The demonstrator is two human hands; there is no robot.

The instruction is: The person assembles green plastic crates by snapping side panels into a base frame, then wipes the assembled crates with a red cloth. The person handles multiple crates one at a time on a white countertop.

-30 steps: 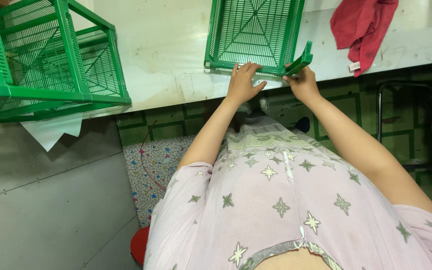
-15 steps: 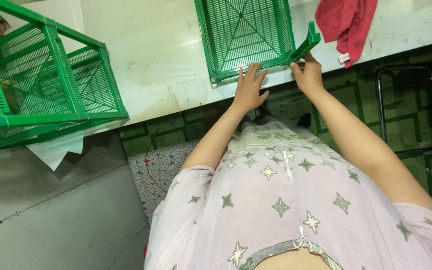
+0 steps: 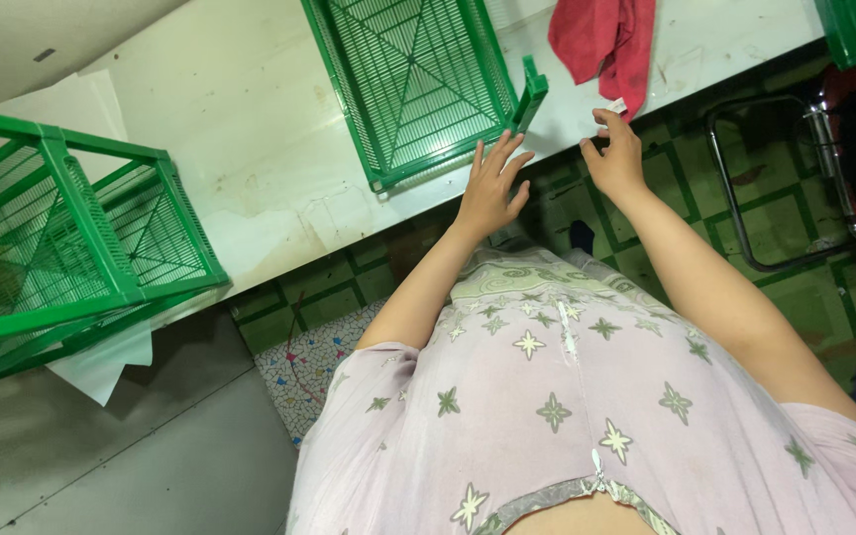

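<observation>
A flat green plastic mesh panel (image 3: 410, 79) lies on the white table (image 3: 250, 149), its near edge close to the table's front. A small green post piece (image 3: 530, 94) stands at the panel's right corner. My left hand (image 3: 490, 188) hovers open with fingers spread, its fingertips at the panel's near edge. To the right of the post, my right hand (image 3: 614, 154) is held with fingers loosely curled and nothing in it.
An assembled green mesh crate (image 3: 61, 248) stands at the left on white paper (image 3: 101, 362). A red cloth (image 3: 606, 45) lies at the table's right. A black metal chair frame (image 3: 775, 188) stands on the green tiled floor. A patterned mat (image 3: 309, 357) lies below.
My right hand has let go of the green post piece and drawn back to the right. My left hand has lifted off the panel's edge. The view has shifted so the crate sits lower left.
</observation>
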